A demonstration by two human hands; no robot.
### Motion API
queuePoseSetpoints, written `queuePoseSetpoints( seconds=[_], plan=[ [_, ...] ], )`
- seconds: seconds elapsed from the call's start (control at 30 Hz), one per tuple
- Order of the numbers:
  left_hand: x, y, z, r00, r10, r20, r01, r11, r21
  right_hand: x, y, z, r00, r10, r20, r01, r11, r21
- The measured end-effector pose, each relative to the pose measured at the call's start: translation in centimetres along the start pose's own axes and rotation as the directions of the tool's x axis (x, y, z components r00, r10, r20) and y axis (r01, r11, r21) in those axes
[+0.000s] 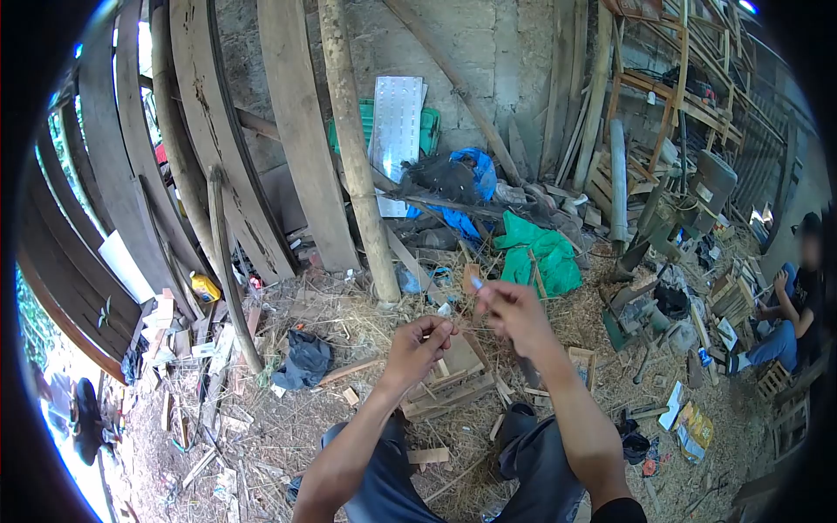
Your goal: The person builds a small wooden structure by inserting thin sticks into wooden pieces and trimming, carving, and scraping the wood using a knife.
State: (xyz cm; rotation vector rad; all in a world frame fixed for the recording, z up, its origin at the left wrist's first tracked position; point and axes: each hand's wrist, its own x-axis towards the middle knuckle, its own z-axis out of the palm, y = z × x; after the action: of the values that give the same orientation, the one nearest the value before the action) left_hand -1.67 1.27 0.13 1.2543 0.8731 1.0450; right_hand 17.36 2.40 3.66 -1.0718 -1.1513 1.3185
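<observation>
My left hand is raised in front of my knees, thumb and fingers pinched together. A small whitish bit shows just above its fingertips; whether it is held is unclear. To its right, my right hand has its fingers curled in, with a small pale bluish tip showing by the index finger. What these fingers hold is too small to name. A dark flat blade-like piece shows below the right wrist. Beneath both hands, a small wooden box sits on the ground between my legs.
Wood offcuts and straw cover the ground. A wooden pole stands ahead, with a green plastic sheet beyond. A black bag lies left. At right are a yellow packet, a machine and a seated person.
</observation>
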Motion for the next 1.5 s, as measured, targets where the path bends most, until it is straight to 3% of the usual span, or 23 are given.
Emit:
queuePoseSetpoints(
  seconds=[0.03, 0.1, 0.17, 0.23, 0.3, 0.37, 0.4, 0.47, 0.6, 0.77, 0.9, 0.97, 1.07, 1.17, 1.33, 1.37, 1.43, 1.5],
  plan=[
    [-0.2, -0.2, 0.1, 1.0, -0.007, 0.008, 0.006, 1.0, 0.003, -0.1, 0.1, -0.5, 1.0, 0.004, -0.005, -0.004, 1.0, -0.001],
    [-0.4, -0.2, 0.3, 1.0, -0.008, 0.015, 0.008, 1.0, 0.027, 0.1, -0.1, -1.4, 0.955, 0.134, 0.266, -0.113, 0.989, -0.094],
    [-0.2, 0.3, 0.2, 1.0, -0.004, 0.011, 0.003, 0.998, 0.059, 0.4, 0.1, -0.9, 0.961, 0.081, 0.264, -0.068, 0.996, -0.06],
    [-0.3, 0.4, 0.3, 1.0, -0.015, 0.011, 0.015, 0.997, 0.078, 0.4, -0.1, -1.0, 0.998, 0.059, 0.014, -0.06, 0.992, 0.109],
    [-0.3, -0.1, 0.4, 1.0, -0.016, 0.025, 0.014, 0.998, 0.064, 0.1, 0.0, -1.5, 0.998, 0.035, 0.057, -0.043, 0.989, 0.142],
    [0.0, -0.1, 0.2, 1.0, -0.012, 0.028, 0.01, 0.998, 0.056, 0.6, 0.3, -2.3, 0.96, 0.138, 0.243, -0.134, 0.99, -0.032],
    [0.0, -0.1, 0.1, 0.999, -0.009, 0.032, 0.007, 0.998, 0.06, 0.7, 0.1, -2.2, 0.96, 0.136, 0.246, -0.133, 0.991, -0.029],
    [-0.3, -0.3, 0.1, 0.999, -0.018, 0.043, 0.016, 0.998, 0.06, 0.4, -0.3, -2.2, 0.997, 0.065, 0.05, -0.071, 0.989, 0.128],
    [0.0, 0.0, 0.1, 0.998, -0.013, 0.055, 0.009, 0.996, 0.085, 0.5, -0.4, -2.3, 0.991, 0.091, 0.102, -0.105, 0.986, 0.131],
    [0.0, -0.1, 0.1, 0.997, -0.055, 0.05, 0.05, 0.994, 0.101, 0.3, -0.6, -2.4, 0.993, 0.1, 0.066, -0.101, 0.995, 0.015],
    [-0.1, -0.5, 0.0, 0.997, -0.034, 0.068, 0.027, 0.995, 0.096, 0.6, -0.1, -3.1, 0.998, 0.037, 0.046, -0.039, 0.998, 0.042],
    [-0.1, -0.2, -0.2, 0.997, -0.043, 0.071, 0.036, 0.995, 0.095, 0.7, -0.1, -2.8, 0.998, 0.06, -0.031, -0.062, 0.997, -0.038],
    [-0.4, -0.3, -0.1, 0.998, -0.046, 0.05, 0.039, 0.992, 0.119, 1.1, -0.6, -4.6, 0.999, -0.013, -0.049, 0.017, 0.997, 0.074],
    [0.0, -0.7, -0.5, 0.998, -0.015, 0.054, 0.007, 0.989, 0.147, 0.4, -1.0, -3.8, 0.995, 0.08, 0.067, -0.084, 0.994, 0.071],
    [0.1, -0.1, -0.2, 1.0, 0.016, -0.023, -0.019, 0.987, -0.16, 1.9, 1.4, -5.1, 0.99, 0.039, -0.132, -0.017, 0.986, 0.163],
    [0.3, 0.1, -0.1, 0.999, 0.02, -0.029, -0.025, 0.987, -0.159, 1.8, 1.8, -4.5, 0.994, 0.045, -0.1, -0.036, 0.995, 0.088],
    [0.7, 0.1, 0.3, 0.981, -0.065, -0.185, 0.015, 0.966, -0.258, 1.2, 2.2, -2.8, 0.997, 0.057, -0.059, -0.056, 0.998, 0.011],
    [1.3, -0.8, -0.1, 0.984, -0.039, -0.173, -0.014, 0.956, -0.294, 0.1, 2.3, -0.1, 0.997, -0.009, 0.081, 0.033, 0.952, -0.304]
  ],
)
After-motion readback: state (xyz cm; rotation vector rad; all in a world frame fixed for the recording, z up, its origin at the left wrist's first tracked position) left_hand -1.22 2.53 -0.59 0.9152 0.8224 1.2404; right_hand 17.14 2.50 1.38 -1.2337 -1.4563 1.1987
